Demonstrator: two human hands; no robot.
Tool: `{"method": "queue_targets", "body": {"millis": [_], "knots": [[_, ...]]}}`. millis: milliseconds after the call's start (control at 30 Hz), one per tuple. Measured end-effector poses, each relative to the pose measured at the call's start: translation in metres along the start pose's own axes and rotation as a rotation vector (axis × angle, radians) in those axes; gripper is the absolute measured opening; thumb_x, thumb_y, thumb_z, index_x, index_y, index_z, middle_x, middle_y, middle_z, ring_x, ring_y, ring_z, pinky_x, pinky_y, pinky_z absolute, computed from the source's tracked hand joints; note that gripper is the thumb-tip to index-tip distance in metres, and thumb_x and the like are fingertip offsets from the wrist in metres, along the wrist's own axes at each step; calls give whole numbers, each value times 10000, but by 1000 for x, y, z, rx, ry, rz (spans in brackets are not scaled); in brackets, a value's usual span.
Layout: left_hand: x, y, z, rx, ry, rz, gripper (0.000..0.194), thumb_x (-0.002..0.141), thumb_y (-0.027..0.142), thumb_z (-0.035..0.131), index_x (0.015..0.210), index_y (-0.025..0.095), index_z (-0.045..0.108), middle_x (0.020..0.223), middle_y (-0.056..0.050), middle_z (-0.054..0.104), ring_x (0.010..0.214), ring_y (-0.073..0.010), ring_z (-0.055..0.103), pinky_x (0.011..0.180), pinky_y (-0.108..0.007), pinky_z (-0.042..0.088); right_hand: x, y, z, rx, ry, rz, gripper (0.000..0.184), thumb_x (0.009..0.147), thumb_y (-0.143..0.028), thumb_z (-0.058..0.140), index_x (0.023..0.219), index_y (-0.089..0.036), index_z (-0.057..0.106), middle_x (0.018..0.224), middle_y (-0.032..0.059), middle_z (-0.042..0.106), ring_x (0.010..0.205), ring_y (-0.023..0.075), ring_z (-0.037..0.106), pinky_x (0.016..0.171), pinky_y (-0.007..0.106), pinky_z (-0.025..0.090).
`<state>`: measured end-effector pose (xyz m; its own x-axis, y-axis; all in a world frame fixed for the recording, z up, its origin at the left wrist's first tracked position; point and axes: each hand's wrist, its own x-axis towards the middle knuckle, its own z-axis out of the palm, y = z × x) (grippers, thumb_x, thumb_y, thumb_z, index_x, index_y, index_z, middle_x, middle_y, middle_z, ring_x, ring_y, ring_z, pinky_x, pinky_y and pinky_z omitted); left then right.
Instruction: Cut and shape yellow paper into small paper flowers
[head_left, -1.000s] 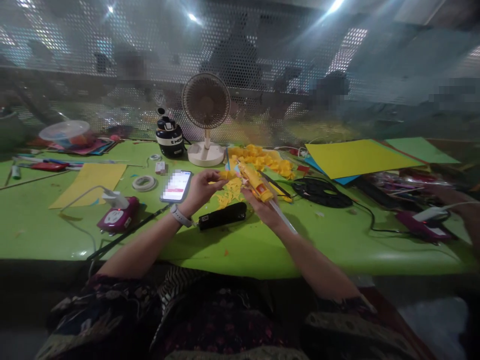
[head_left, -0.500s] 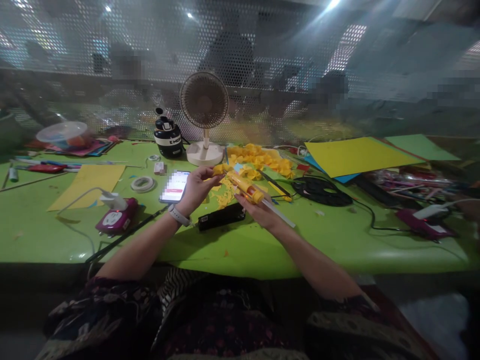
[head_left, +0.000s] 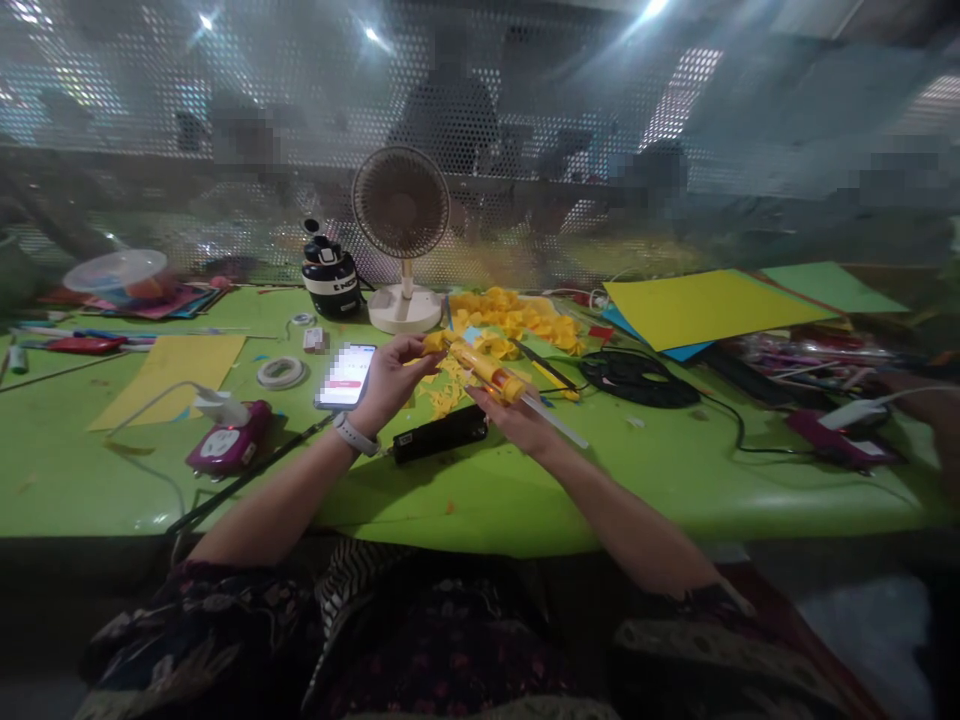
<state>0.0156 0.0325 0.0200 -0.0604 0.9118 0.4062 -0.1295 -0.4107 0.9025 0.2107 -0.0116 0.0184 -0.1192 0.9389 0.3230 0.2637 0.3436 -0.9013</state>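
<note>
**Glue gun at a yellow paper piece**

Your left hand (head_left: 396, 380) pinches a yellow paper piece (head_left: 434, 343) beside the tip of the glue gun (head_left: 491, 372), which your right hand (head_left: 511, 415) grips. The green table (head_left: 480, 515) lies mostly open along its near edge. Two purple power sockets (head_left: 231, 440) sit left and right. Far left, a clear bowl (head_left: 124, 268) holds something orange.

Fan (head_left: 402, 205): on worktop (head_left: 480, 515), 1 o'clock from phone (head_left: 351, 378)
Bottle (head_left: 331, 280): 9 o'clock from fan, near
Tape roll (head_left: 264, 373): 9 o'clock from phone, near
</note>
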Motion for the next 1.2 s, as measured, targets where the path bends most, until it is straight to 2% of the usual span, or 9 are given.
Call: {"method": "queue_targets", "body": {"millis": [200, 467, 833, 1200], "knots": [[-1, 3, 2, 17, 12, 5, 340, 633, 386, 854, 683, 127, 640, 1021, -66, 692, 752, -125, 682, 650, -279, 646, 2, -1, -1, -20, 34, -71, 320, 792, -505, 711, 916, -211, 697, 712, 21, 624, 529, 147, 535, 493, 321, 507], [-1, 0, 0, 26, -15, 3, 347, 650, 408, 847, 710, 132, 644, 1039, -74, 708, 767, -130, 690, 667, -284, 648, 4, 0, -3, -79, 60, -152, 309, 809, -504, 705, 826, -196, 690, 710, 29, 637, 632, 177, 596, 599, 347, 557], [-3, 6, 3, 31, -14, -11, 357, 631, 405, 858, 693, 126, 644, 1032, -69, 688, 764, -121, 679, 655, -265, 644, 4, 0, -4, -52, 42, -117, 332, 804, -509, 707, 897, -191, 708, 697, 30, 625, 625, 174, 590, 536, 318, 532], [-3, 2, 1, 32, -27, 9, 325, 652, 386, 849, 707, 132, 653, 1042, -68, 704, 771, -124, 687, 667, -271, 647, 3, -1, -3, -98, 64, -133, 298, 807, -507, 705, 824, -211, 686, 650, 12, 582, 589, 162, 568, 501, 291, 503]]}}
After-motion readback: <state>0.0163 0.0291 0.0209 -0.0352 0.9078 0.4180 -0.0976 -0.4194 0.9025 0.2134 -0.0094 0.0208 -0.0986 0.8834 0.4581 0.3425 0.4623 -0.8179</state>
